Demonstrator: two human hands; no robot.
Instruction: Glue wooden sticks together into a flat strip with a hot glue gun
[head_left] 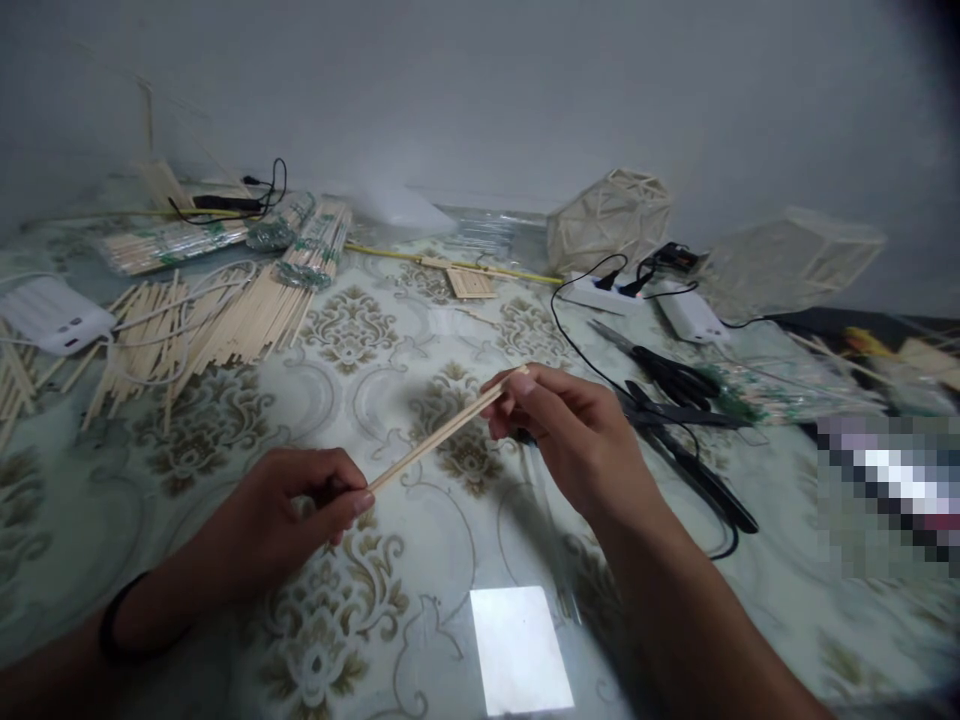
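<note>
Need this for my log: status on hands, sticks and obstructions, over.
Left hand pinching one end of wooden sticks. Right hand pinching near other end. Nothing visible between hands blocking sticks. Scissors lying off to right.

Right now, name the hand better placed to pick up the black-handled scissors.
Probably the right hand: the black-handled scissors lie close by on its side, while the left hand is farther off. Both hands hold the pale sticks, so the right must let go first.
</note>
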